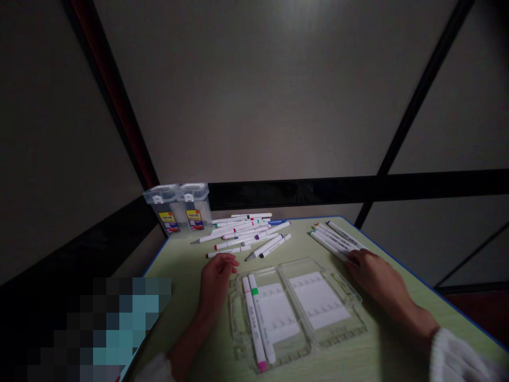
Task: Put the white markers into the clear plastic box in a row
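Note:
My right hand (368,268) is at the right side of the table, its fingers closed around the near ends of several white markers (332,241) that lie side by side. My left hand (218,270) hovers by the left edge of a clear plastic marker case (314,347), fingers loosely bent and apart, with nothing visible in them. Just beyond its fingertips lies a red-ended marker (227,252). The case lies unfolded and flat. In its left half rest a pink-ended marker (254,323) and a green-banded marker (262,318), side by side.
A loose pile of white markers (246,231) with coloured ends spreads over the back of the table (183,270). Two clear lidded containers (165,209) with labels stand at the back left corner. A panelled wall (278,106) rises behind the table.

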Demonstrator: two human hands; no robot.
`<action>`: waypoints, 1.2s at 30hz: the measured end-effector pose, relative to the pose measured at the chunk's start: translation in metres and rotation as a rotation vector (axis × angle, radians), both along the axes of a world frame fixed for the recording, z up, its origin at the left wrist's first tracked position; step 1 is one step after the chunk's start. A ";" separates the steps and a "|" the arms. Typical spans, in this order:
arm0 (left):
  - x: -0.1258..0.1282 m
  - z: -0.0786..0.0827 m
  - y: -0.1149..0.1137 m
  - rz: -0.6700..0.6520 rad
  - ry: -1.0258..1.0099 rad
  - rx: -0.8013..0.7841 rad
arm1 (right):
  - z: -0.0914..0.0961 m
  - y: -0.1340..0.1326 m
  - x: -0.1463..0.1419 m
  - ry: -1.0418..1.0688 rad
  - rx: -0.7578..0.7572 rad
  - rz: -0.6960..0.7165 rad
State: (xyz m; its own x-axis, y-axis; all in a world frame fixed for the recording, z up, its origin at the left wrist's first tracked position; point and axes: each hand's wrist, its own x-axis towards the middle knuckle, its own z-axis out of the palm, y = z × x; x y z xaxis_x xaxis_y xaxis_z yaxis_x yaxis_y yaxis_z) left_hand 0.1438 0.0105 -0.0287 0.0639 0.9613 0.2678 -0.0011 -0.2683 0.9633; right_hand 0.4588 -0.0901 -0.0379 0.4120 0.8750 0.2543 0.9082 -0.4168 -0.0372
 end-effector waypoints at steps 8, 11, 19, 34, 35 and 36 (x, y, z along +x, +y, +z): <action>-0.001 -0.001 0.002 0.015 0.028 -0.006 | 0.000 -0.002 0.000 -0.002 0.013 0.026; 0.000 -0.001 0.002 -0.005 0.032 -0.004 | 0.002 -0.003 0.000 -0.002 0.012 0.036; 0.000 -0.002 0.003 -0.026 0.027 -0.009 | 0.003 -0.004 0.000 -0.049 0.049 0.050; 0.002 -0.008 0.008 -0.056 0.052 -0.008 | 0.015 -0.007 -0.043 -0.049 0.254 0.355; 0.002 -0.009 0.009 -0.054 0.051 -0.008 | 0.016 -0.007 -0.048 -0.031 0.267 0.387; 0.002 -0.009 0.009 -0.051 0.049 -0.009 | 0.017 -0.008 -0.052 -0.011 0.273 0.419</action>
State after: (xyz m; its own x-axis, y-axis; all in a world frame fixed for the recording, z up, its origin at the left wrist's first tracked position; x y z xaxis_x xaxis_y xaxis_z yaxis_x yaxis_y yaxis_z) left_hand 0.1459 0.0198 -0.0375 0.1259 0.9589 0.2543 0.0330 -0.2602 0.9650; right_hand 0.4067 -0.0984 -0.0206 0.0353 0.8658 0.4991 0.9965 0.0077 -0.0837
